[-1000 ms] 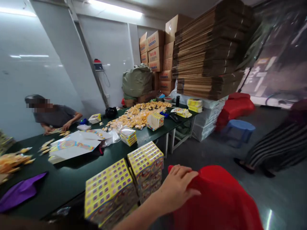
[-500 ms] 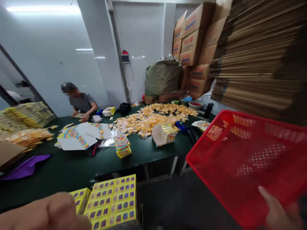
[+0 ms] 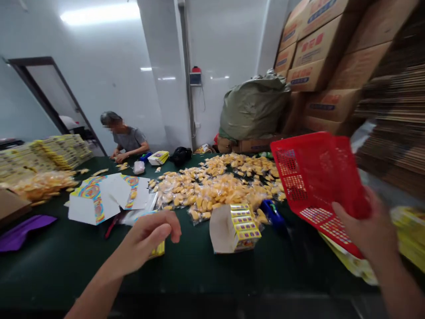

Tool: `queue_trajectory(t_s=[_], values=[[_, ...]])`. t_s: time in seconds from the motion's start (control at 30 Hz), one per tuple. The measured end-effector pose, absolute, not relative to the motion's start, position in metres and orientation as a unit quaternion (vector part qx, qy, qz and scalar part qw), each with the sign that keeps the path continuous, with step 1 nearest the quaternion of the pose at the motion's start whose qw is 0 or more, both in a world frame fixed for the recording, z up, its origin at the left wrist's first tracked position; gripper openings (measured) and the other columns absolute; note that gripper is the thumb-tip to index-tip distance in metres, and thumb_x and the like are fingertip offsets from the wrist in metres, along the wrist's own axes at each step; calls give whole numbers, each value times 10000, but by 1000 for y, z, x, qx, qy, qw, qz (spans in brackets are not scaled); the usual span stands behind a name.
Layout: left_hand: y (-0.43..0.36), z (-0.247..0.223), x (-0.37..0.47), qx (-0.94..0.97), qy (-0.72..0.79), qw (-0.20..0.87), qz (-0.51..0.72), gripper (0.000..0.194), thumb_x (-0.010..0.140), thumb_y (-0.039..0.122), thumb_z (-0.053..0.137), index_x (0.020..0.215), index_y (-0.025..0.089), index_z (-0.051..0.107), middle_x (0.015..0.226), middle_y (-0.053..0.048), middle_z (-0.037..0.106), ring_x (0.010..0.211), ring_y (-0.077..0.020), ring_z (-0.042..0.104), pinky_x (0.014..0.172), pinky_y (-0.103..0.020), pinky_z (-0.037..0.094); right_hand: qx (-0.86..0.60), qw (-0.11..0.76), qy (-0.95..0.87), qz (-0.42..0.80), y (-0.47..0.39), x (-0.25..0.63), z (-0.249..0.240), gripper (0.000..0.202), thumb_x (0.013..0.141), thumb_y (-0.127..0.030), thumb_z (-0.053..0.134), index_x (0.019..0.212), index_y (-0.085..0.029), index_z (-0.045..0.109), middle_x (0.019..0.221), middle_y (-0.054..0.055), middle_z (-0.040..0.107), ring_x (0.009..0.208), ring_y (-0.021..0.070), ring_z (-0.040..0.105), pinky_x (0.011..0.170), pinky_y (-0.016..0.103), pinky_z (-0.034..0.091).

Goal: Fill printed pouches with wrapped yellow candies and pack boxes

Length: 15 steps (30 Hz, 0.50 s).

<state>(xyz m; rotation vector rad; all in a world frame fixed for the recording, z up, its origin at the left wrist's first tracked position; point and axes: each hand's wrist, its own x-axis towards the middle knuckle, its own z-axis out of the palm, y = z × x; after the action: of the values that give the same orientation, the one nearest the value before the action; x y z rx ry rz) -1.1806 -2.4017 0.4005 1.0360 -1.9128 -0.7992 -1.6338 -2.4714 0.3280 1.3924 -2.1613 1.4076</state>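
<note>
My right hand (image 3: 372, 221) grips the side of a red plastic basket (image 3: 327, 173), which is tilted above the right part of the dark green table (image 3: 186, 270). My left hand (image 3: 151, 237) hovers over the table with its fingers curled, in front of a small yellow stack (image 3: 159, 250) that it partly hides; whether it holds anything cannot be made out. Between the hands stands an open box (image 3: 245, 230) filled with small yellow packs. Behind it spreads a pile of orange-yellow wrapped pieces (image 3: 215, 190).
Flat printed cartons (image 3: 109, 197) and a purple cloth (image 3: 25, 232) lie on the left. A blue object (image 3: 274, 217) is beside the open box. Across the table a person (image 3: 128, 137) works. Large cardboard boxes (image 3: 318, 57) rise at the back right.
The view has shifted closer over the table. The red basket has moved up and inward in my right hand. My left hand has come from the lower left corner to above the table.
</note>
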Motion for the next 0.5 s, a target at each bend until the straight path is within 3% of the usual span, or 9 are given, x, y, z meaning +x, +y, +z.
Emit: queue_trajectory(t_s=[0.1, 0.27, 0.5], values=[[-2459, 381, -1189, 496, -717, 305, -383, 421, 843, 548, 415, 767, 183, 609, 730, -22, 613, 677, -148, 559, 634, -243, 440, 599, 142, -671, 412, -2576, -1644, 321, 732, 786, -511, 438, 1356, -59, 357, 1169, 234, 544, 1048, 363, 529, 877, 465, 421], [-2531, 335, -1185, 596, -657, 145, -438, 371, 843, 528, 430, 926, 207, 596, 842, 3, 598, 773, -147, 564, 681, -222, 418, 704, 194, -592, 342, -2744, -1644, 301, 686, 754, -435, 488, 1286, -8, 412, 1113, 233, 571, 1003, 352, 530, 859, 447, 410], [-2651, 271, -1146, 669, -601, 71, -432, 397, 805, 512, 423, 893, 157, 578, 757, -8, 577, 675, -146, 553, 609, -233, 397, 762, 239, -545, 255, -2915, -1576, 286, 641, 742, -325, 521, 1296, -42, 366, 1159, 222, 546, 1025, 342, 485, 880, 435, 351]])
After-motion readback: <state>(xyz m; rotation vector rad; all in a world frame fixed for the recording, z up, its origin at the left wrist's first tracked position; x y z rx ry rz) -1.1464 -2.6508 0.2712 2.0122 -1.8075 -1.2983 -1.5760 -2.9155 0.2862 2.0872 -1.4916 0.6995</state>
